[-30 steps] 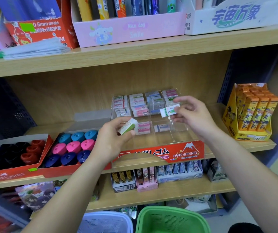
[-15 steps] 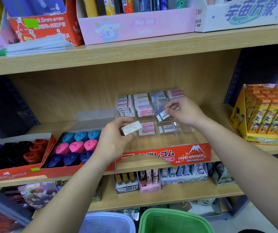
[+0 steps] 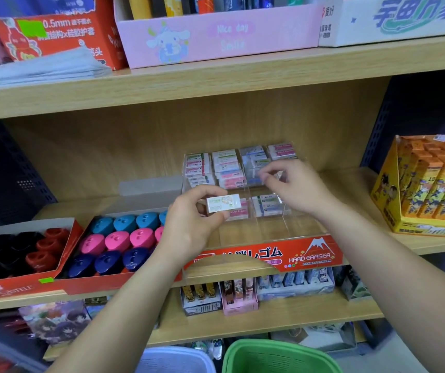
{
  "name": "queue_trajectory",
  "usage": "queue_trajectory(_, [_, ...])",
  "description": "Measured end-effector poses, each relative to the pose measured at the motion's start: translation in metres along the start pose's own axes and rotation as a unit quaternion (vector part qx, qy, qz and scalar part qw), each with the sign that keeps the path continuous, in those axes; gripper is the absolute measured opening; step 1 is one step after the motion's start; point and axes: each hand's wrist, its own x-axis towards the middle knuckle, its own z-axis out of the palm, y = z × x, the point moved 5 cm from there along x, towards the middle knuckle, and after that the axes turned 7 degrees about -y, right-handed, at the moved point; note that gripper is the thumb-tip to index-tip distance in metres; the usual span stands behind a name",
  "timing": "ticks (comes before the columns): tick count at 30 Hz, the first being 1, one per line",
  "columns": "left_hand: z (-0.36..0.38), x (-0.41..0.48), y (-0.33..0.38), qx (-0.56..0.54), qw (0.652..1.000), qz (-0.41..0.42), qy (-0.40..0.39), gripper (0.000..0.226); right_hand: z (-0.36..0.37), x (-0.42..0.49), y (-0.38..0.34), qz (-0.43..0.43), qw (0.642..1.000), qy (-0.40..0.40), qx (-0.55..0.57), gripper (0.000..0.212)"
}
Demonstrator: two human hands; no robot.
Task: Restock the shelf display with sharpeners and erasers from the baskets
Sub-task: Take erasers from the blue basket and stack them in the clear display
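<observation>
White with green print, the eraser (image 3: 223, 203) is pinched between the thumb and fingers of the left hand (image 3: 191, 227), held over the front left part of the clear display tray (image 3: 310, 255) on the middle shelf (image 3: 350, 189). The right hand (image 3: 299, 192) reaches to a rear compartment beside the stacked erasers (image 3: 226, 168), thumb and forefinger drawn close, though whether they grip anything cannot be told. Left of the tray a red carton (image 3: 108, 284) holds blue, pink and navy sharpeners (image 3: 119, 239); a green basket (image 3: 277, 356) and a pale basket (image 3: 173, 362) sit below.

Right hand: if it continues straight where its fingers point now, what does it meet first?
Probably the stacked erasers in a rear compartment of the clear case; depth is unclear.
</observation>
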Motion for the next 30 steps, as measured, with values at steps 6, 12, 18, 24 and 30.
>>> queue_trajectory(6, [0.008, -0.002, 0.007, -0.041, 0.999, 0.008, 0.024, 0.036, 0.025, -0.019, -0.035, -0.014, 0.966, -0.122, 0.229, 0.022])
queue_trajectory(12, [0.007, -0.01, 0.013, -0.09, 0.996, 0.0, 0.016, 0.016, 0.027, -0.022, -0.038, 0.026, 0.916, -0.081, 0.392, 0.027])
queue_trajectory(18, [0.009, -0.018, 0.013, -0.118, 0.993, -0.015, -0.01, 0.04, 0.034, -0.032, -0.041, 0.029, 0.901, -0.083, 0.425, 0.013])
queue_trajectory(24, [0.013, -0.02, 0.015, -0.153, 0.988, -0.013, -0.02, 0.038, 0.033, -0.046, -0.034, 0.044, 0.914, -0.114, 0.386, 0.019])
queue_trajectory(30, [0.024, -0.007, 0.017, 0.114, 0.993, 0.018, -0.033, 0.04, -0.028, -0.047, 0.017, 0.073, 0.969, 0.046, 0.23, 0.015])
